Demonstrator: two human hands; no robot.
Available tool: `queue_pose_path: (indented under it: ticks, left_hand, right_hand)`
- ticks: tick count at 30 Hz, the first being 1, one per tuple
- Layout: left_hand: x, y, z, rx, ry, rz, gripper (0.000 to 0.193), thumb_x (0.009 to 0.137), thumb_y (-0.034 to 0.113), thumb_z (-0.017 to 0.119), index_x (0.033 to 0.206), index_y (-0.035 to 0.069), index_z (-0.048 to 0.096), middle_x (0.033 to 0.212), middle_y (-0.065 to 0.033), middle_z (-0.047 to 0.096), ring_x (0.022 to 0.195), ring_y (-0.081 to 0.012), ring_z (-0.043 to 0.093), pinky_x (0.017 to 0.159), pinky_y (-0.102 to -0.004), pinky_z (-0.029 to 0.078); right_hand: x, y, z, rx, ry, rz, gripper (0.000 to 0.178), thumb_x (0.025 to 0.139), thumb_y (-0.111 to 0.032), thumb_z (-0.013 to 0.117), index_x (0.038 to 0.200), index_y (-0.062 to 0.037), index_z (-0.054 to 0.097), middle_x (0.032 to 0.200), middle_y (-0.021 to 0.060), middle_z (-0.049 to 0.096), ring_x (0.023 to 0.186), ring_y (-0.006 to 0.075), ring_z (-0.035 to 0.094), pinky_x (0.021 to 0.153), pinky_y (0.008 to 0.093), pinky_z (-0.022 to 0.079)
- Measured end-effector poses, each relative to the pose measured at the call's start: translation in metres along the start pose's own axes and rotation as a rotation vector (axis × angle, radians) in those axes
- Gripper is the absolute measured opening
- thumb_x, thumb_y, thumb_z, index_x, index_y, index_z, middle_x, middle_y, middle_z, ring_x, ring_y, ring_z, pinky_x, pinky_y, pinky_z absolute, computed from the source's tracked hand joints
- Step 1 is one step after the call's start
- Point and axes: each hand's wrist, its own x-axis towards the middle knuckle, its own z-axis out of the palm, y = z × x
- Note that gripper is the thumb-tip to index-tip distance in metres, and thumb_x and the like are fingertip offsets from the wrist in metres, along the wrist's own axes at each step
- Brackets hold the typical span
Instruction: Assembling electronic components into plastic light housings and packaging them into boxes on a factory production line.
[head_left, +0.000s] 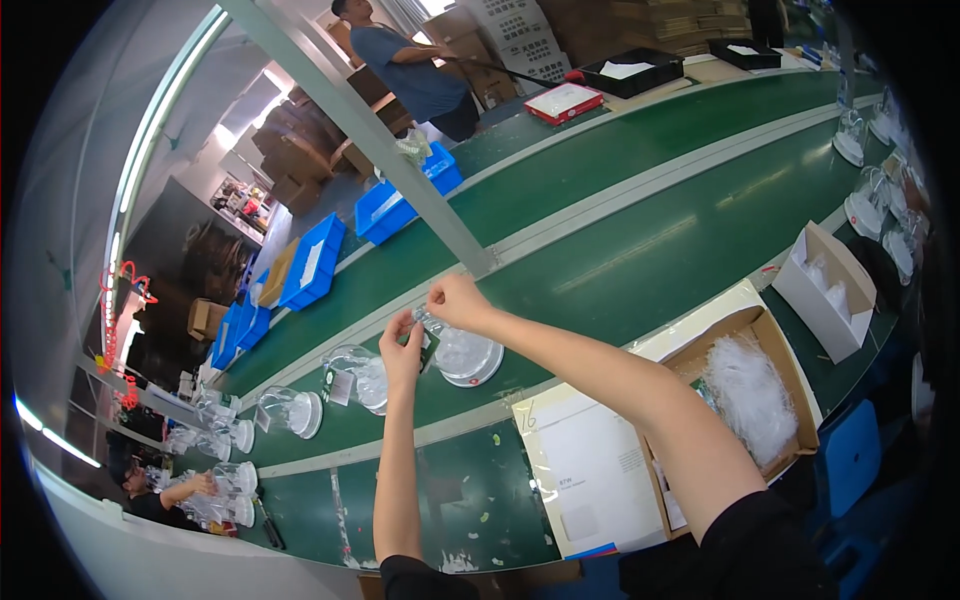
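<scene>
A clear dome (468,352) with a round white base stands on the green conveyor in front of me. Over its top my right hand (460,301) pinches with its fingers closed; whatever is between them is too small to see. Just to the left, my left hand (402,343) has thumb and fingers drawn together beside the dome, and what they hold cannot be made out. A small dark tag (429,350) hangs between the left hand and the dome. Another clear dome (360,378) with a pale tag stands just left of my left hand.
More domes (290,411) line the conveyor leftward, and others (868,205) stand far right. An open carton (790,400) of clear shredded filler and a white box (828,290) lie right. Blue trays (313,262) sit beyond the metal post (370,130). Two people work nearby.
</scene>
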Motion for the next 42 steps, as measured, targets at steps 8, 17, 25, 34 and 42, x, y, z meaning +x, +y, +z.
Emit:
queue_pose_path:
  ticks: [8, 17, 25, 34, 42]
  left_hand:
    - [0.007, 0.034, -0.006, 0.642, 0.066, 0.467, 0.03, 0.072, 0.004, 0.064, 0.102, 0.006, 0.065, 0.104, -0.0133, 0.063, 0.106, -0.0352, 0.054, 0.097, -0.0456, 0.04]
    - [0.01, 0.033, -0.002, 0.663, -0.137, 0.533, 0.025, 0.07, -0.001, 0.065, 0.094, 0.003, 0.062, 0.095, -0.015, 0.062, 0.098, -0.0355, 0.056, 0.087, -0.0417, 0.045]
    - [0.003, 0.02, 0.01, 0.308, -0.023, 0.387, 0.019, 0.075, -0.003, 0.06, 0.093, 0.001, 0.059, 0.087, -0.016, 0.06, 0.081, -0.0322, 0.06, 0.072, -0.0347, 0.047]
    - [0.003, 0.016, -0.012, 0.442, -0.007, 0.397, 0.012, 0.074, 0.0, 0.063, 0.085, 0.0, 0.057, 0.08, -0.015, 0.055, 0.072, -0.0325, 0.055, 0.063, -0.0374, 0.043]
    - [0.009, 0.001, -0.018, 0.402, -0.003, 0.422, 0.01, 0.075, -0.004, 0.057, 0.079, -0.003, 0.049, 0.076, -0.0161, 0.048, 0.068, -0.0325, 0.049, 0.062, -0.0382, 0.04]
  right_hand:
    - [-0.001, -0.008, 0.009, -0.142, -0.064, -0.038, 0.016, 0.067, -0.014, 0.064, 0.061, 0.0012, 0.065, 0.065, 0.0211, 0.063, 0.066, 0.035, 0.064, 0.066, 0.0414, 0.052]
    - [0.004, -0.01, 0.018, -0.297, -0.138, -0.067, 0.029, 0.073, -0.025, 0.06, 0.065, 0.0028, 0.065, 0.067, 0.0251, 0.062, 0.068, 0.0392, 0.064, 0.065, 0.0452, 0.052]
    - [0.008, 0.002, 0.017, -0.221, -0.194, -0.045, 0.034, 0.072, -0.029, 0.058, 0.06, 0.0027, 0.064, 0.06, 0.0261, 0.059, 0.061, 0.0389, 0.063, 0.058, 0.0467, 0.049]
    - [0.012, -0.01, 0.04, -0.258, -0.254, -0.088, 0.033, 0.073, -0.025, 0.057, 0.068, 0.0066, 0.064, 0.07, 0.0291, 0.061, 0.069, 0.0432, 0.063, 0.064, 0.0493, 0.05]
    - [0.016, 0.006, 0.048, -0.153, -0.227, -0.028, 0.028, 0.071, -0.023, 0.059, 0.063, 0.0042, 0.06, 0.065, 0.0267, 0.06, 0.064, 0.0381, 0.062, 0.058, 0.0461, 0.047]
